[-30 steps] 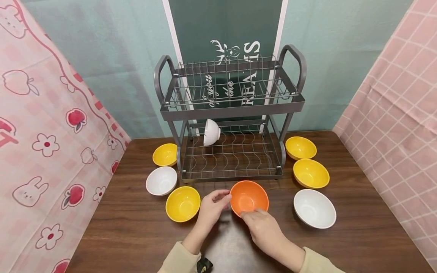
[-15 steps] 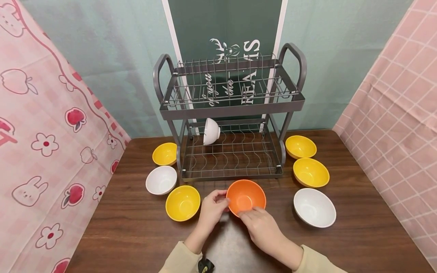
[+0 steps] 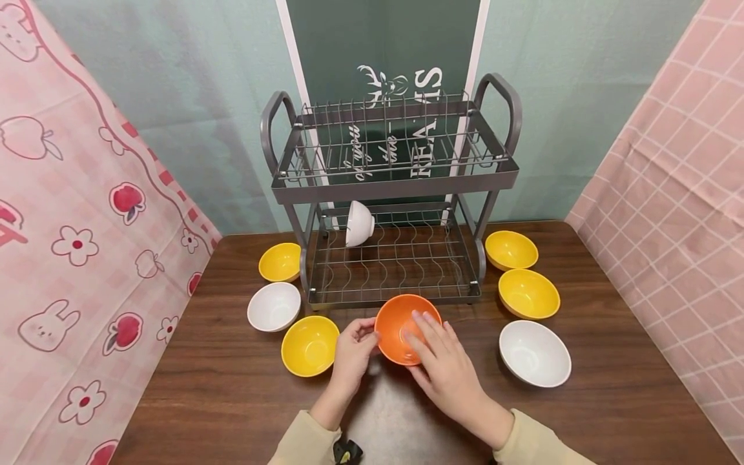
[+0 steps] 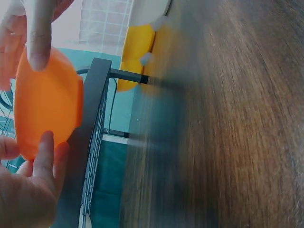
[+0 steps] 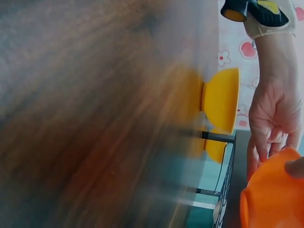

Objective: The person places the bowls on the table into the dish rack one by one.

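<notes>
An orange bowl [image 3: 395, 323] is held in front of the dish rack, and the left wrist view shows a gap between its base and the tabletop. My left hand [image 3: 352, 355] pinches the bowl's left rim, with fingertips on its outer wall. On the near right side, my right hand [image 3: 450, 371] has its thumb on the outside wall and its fingers reaching over the rim into the inside. A white bowl [image 3: 361, 224] stands on its side at the left of the rack's lower tier [image 3: 395, 303].
The two-tier grey dish rack [image 3: 395, 188] stands behind the hands. Left on the table [image 3: 203, 400] are yellow bowls [image 3: 310, 347] and a white bowl [image 3: 274, 307]; at right are two yellow bowls [image 3: 529, 294] and a larger white bowl [image 3: 535, 354]. Cloth hangs on both sides.
The orange bowl has come up and shifted left in the head view. My right fingers have spread farther over its inside, while the left hand keeps hold of the left rim.
</notes>
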`<state>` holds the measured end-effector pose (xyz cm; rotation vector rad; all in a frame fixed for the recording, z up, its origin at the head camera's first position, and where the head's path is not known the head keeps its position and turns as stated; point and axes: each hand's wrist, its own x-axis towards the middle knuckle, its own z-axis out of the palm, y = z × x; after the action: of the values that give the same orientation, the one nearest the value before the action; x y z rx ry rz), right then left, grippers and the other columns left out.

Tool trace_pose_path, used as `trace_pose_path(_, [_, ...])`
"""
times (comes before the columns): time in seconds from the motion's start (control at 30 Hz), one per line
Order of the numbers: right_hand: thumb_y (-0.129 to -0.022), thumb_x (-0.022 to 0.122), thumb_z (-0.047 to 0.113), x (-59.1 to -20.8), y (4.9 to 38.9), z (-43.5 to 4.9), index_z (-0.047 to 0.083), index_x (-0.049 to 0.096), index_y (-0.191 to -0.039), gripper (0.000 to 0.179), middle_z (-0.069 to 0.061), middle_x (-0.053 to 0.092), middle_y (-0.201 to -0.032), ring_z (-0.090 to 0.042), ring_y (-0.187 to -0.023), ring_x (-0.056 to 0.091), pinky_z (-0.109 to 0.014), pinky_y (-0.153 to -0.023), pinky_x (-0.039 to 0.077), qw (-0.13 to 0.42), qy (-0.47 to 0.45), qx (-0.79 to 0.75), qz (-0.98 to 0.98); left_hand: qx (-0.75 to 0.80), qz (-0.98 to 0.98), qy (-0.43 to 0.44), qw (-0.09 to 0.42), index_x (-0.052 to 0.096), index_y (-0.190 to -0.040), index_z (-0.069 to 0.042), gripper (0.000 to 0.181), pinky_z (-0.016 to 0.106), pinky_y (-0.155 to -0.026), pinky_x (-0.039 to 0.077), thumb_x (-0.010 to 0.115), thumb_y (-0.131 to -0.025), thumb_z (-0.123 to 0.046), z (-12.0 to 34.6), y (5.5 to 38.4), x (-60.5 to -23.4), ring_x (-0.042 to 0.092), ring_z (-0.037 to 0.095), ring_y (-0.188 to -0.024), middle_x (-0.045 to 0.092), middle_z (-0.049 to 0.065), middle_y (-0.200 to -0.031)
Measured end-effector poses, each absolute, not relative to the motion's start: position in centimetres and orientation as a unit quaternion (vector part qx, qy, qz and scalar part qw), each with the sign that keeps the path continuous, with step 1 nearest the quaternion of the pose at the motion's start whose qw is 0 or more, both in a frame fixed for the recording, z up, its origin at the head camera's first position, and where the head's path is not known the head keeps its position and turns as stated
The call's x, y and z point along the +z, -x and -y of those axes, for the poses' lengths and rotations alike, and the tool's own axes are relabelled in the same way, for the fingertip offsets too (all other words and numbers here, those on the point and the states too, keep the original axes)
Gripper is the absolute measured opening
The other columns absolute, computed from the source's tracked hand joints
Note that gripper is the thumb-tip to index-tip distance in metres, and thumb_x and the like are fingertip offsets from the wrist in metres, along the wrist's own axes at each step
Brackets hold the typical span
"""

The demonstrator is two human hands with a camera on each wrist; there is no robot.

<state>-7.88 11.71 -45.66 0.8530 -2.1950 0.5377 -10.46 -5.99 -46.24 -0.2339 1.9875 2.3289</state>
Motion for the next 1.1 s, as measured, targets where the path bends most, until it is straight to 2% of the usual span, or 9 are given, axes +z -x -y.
trace_pose_path(0.13, [-0.093,0.037,0.048,-45.6,7.9,-11.7,0.002,0.044,-0.133,0.061,-0.018,0.035,-0.146,-0.023,-0.141,0.026,-0.028,-0.119,0.007,0.331,-0.296,0.254,0.86,0.773,-0.63,0.071,0.033,0.054,-0.114,0.011,0.031,0.023,-0.066,0.057,0.054,-0.085,0.002,6.2,10.4,-46.1,0.065,0.008,-0.075,0.064,0.024,-0.106])
trace_pose_path(0.27, [-0.086,0.046,0.053,-45.3,8.0,-11.3,-0.003,0.029,-0.138,0.078,-0.022,0.025,-0.149,-0.024,-0.142,0.022,-0.021,-0.117,0.008,0.29,-0.271,0.316,0.862,0.792,-0.605,0.072,0.037,0.052,-0.116,0.012,0.033,0.022,-0.066,0.056,0.054,-0.086,0.001,6.4,10.3,-46.0,0.065,0.008,-0.074,0.067,0.014,-0.099])
trace_pose_path(0.37, [-0.08,0.054,0.055,-44.9,8.0,-11.1,-0.001,0.016,-0.145,0.093,-0.018,0.015,-0.154,-0.023,-0.142,0.021,-0.014,-0.114,0.009,0.235,-0.247,0.36,0.868,0.806,-0.585,0.081,0.046,0.051,-0.117,0.012,0.034,0.021,-0.066,0.056,0.055,-0.086,0.001,6.5,10.3,-46.0,0.065,0.008,-0.075,0.068,0.006,-0.095])
trace_pose_path(0.43, [-0.077,0.061,0.053,-44.6,7.9,-10.8,0.001,0.008,-0.147,0.102,-0.014,0.009,-0.156,-0.023,-0.143,0.017,-0.011,-0.112,0.007,0.2,-0.235,0.38,0.872,0.811,-0.577,0.086,0.051,0.05,-0.118,0.012,0.034,0.021,-0.067,0.056,0.054,-0.086,0.0,6.5,10.3,-46.0,0.065,0.008,-0.076,0.068,0.003,-0.093])
trace_pose_path(0.53, [-0.071,0.076,0.038,-44.2,7.9,-10.5,0.002,0.002,-0.148,0.113,-0.014,0.005,-0.156,-0.026,-0.142,0.015,-0.008,-0.111,0.006,0.169,-0.221,0.408,0.87,0.82,-0.562,0.094,0.06,0.05,-0.118,0.012,0.033,0.02,-0.067,0.055,0.053,-0.087,0.0,6.5,10.3,-46.0,0.065,0.008,-0.076,0.068,0.001,-0.091])
trace_pose_path(0.63, [-0.064,0.084,0.024,-43.8,8.1,-10.2,0.004,-0.001,-0.148,0.121,-0.014,0.004,-0.156,-0.028,-0.141,0.016,-0.016,-0.111,0.013,0.155,-0.204,0.421,0.87,0.828,-0.548,0.099,0.065,0.051,-0.117,0.011,0.031,0.02,-0.068,0.055,0.052,-0.088,0.0,6.3,10.4,-46.0,0.065,0.008,-0.076,0.067,-0.001,-0.089])
trace_pose_path(0.73, [-0.06,0.086,0.019,-43.4,8.5,-9.8,0.007,-0.003,-0.149,0.127,-0.013,0.004,-0.156,-0.03,-0.14,0.017,-0.035,-0.11,0.025,0.141,-0.189,0.433,0.87,0.838,-0.532,0.104,0.067,0.051,-0.115,0.009,0.029,0.021,-0.069,0.055,0.051,-0.088,0.0,6.1,10.5,-45.9,0.065,0.008,-0.075,0.067,-0.002,-0.087])
trace_pose_path(0.83, [-0.058,0.087,0.017,-43.1,8.9,-9.6,0.008,-0.003,-0.149,0.128,-0.012,0.003,-0.156,-0.031,-0.14,0.016,-0.052,-0.107,0.029,0.125,-0.183,0.447,0.867,0.845,-0.52,0.106,0.062,0.052,-0.114,0.008,0.027,0.02,-0.069,0.055,0.05,-0.088,0.0,6.1,10.6,-46.0,0.065,0.008,-0.074,0.067,-0.002,-0.087])
trace_pose_path(1.1, [-0.057,0.088,0.016,-42.7,10.0,-8.9,0.011,0.002,-0.148,0.126,-0.013,0.012,-0.153,-0.032,-0.136,0.026,-0.052,-0.107,0.032,0.12,-0.18,0.469,0.856,0.856,-0.506,0.103,0.04,0.056,-0.107,0.003,0.02,0.019,-0.065,0.055,0.05,-0.088,0.0,6.4,11.1,-46.1,0.065,0.007,-0.073,0.067,-0.003,-0.087])
